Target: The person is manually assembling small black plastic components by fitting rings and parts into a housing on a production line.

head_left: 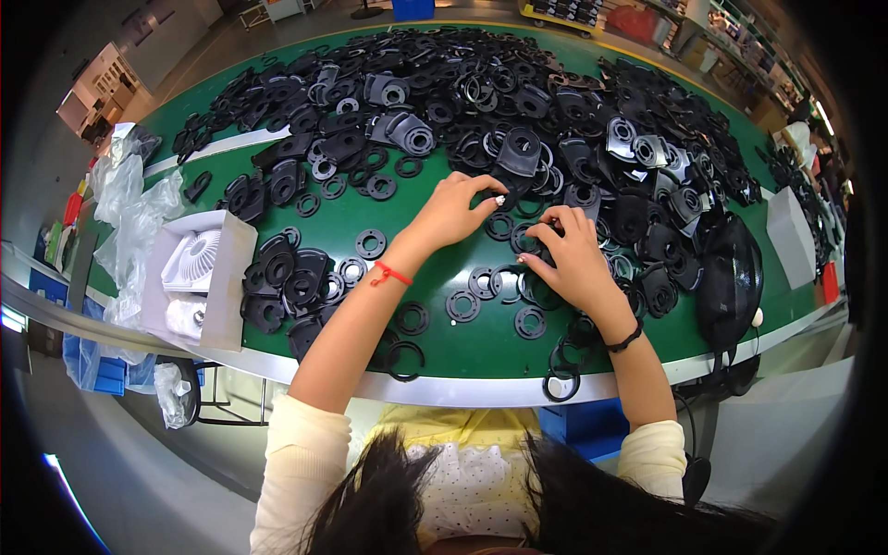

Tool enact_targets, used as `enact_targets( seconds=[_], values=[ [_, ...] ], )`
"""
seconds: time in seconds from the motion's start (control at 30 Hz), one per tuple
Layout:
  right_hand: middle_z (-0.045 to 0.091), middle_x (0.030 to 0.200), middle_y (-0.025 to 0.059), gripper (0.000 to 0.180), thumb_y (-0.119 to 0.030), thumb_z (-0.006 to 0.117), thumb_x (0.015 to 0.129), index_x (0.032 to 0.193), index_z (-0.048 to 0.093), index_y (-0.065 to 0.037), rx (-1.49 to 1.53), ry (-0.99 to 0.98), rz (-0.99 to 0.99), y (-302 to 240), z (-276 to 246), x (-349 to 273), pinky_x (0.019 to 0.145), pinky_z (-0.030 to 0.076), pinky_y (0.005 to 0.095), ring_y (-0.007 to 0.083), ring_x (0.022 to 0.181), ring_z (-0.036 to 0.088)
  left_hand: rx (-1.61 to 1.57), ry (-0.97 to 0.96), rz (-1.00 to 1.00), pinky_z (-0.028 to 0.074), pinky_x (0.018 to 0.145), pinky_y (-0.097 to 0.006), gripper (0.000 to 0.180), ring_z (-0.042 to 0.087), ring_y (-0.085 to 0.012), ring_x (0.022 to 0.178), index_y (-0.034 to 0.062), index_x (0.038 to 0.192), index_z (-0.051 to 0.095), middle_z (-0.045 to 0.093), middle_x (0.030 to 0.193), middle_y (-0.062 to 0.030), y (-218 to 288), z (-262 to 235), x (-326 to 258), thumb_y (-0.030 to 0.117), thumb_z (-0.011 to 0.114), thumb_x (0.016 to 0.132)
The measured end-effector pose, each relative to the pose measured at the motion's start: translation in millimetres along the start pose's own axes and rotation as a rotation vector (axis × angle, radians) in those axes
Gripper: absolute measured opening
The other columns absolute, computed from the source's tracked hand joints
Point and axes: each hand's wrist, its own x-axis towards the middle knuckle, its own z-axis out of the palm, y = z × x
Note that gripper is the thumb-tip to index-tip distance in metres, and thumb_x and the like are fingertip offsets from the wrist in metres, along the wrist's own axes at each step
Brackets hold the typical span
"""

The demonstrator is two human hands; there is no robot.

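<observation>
Over the table's middle, my left hand (451, 213) reaches to the near edge of the heap, its thumb and fingers closed about the edge of a black plastic part (511, 190). Just above that lies a black housing (520, 151) with a round opening. My right hand (575, 257) is curled, thumb and forefinger at either side of a black ring (524, 238); the palm hides what lies under it. Between and before my hands are loose flat rings with small holes, among them one ring (463, 306) and another ring (530, 323). A thin open ring (405, 361) lies near the front edge.
A large heap of black housings and rings (444, 79) covers the far part of the green table (444, 359). At left stands a white box (231, 268) holding a white fan (196, 259), beside clear plastic bags (134, 222). A black mesh bag (731, 287) lies at right.
</observation>
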Motion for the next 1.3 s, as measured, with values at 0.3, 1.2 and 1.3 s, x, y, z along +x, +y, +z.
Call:
enact_targets(
  seconds=[0.3,1.2,1.3],
  values=[
    [0.048,0.117,0.0156,0.026,-0.018,0.072,0.076,0.089,0.056,-0.002,-0.013,-0.036,-0.063,4,14,-3,0.091,0.036,0.0424,0.0329,0.111,0.043,-0.163,0.249,-0.102,0.048,0.067,-0.024,0.015,0.056,-0.0103,0.068,0.0078,0.093,0.065,0.056,0.083,-0.0017,-6,18,20,0.012,0.07,0.08],
    [0.05,0.104,0.0059,0.021,-0.01,0.075,0.074,0.094,0.07,-0.007,0.23,0.157,-0.154,-18,-4,5,0.072,0.044,0.0284,0.0183,0.082,0.051,-1.162,-0.134,-0.475,0.054,0.076,-0.027,0.029,0.065,-0.014,0.087,0.0025,0.117,0.051,0.064,0.102,-0.0077,33,7,-60,0.026,0.046,0.1],
    [0.052,0.102,0.0063,0.015,-0.008,0.068,0.081,0.096,0.07,-0.006,0.497,0.12,0.011,-17,0,3,0.07,0.045,0.0269,0.0157,0.077,0.052,-1.077,-0.109,-0.454,0.053,0.072,-0.025,0.026,0.065,-0.013,0.087,0.0029,0.117,0.051,0.065,0.103,-0.0084,26,9,-61,0.022,0.048,0.099]
  ],
)
